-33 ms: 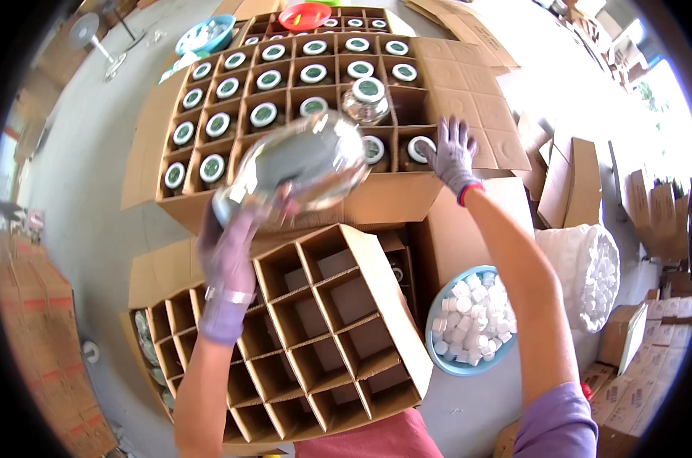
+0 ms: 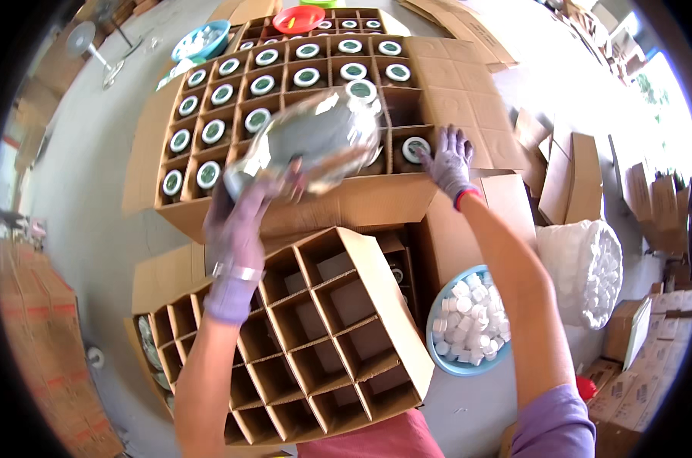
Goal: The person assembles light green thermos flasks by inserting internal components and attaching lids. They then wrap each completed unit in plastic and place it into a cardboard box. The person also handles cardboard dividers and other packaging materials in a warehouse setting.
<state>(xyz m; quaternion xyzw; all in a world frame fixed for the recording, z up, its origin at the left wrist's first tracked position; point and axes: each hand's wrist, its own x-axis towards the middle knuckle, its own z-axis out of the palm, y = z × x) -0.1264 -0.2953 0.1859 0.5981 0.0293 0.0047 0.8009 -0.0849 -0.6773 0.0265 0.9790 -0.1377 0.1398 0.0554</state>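
My left hand (image 2: pixel 241 229), in a purple-grey glove, is closed on one end of a large clear glass jar (image 2: pixel 315 143). The jar lies tilted over the front of a divided carton (image 2: pixel 346 204) and is smeared by motion. Behind it, a jar with a white-rimmed green lid (image 2: pixel 361 91) is partly hidden. My gloved right hand (image 2: pixel 449 160) is spread at the carton's right edge, thumb beside a lidded jar (image 2: pixel 415 149) in the front right corner cell. Whether that thumb touches the lid I cannot tell.
Nearest me is a tilted carton (image 2: pixel 388 313) with bare divider cells. Right of it stands a blue basin (image 2: pixel 431 343) of small white caps. A white plastic bag (image 2: pixel 571 267) lies beyond my right forearm. A red bowl (image 2: pixel 300 18) sits on the far carton.
My left hand has shifted slightly right and up with the glass jar, which now covers more of the lidded jar behind it. My right hand is nearly still, fingers still spread.
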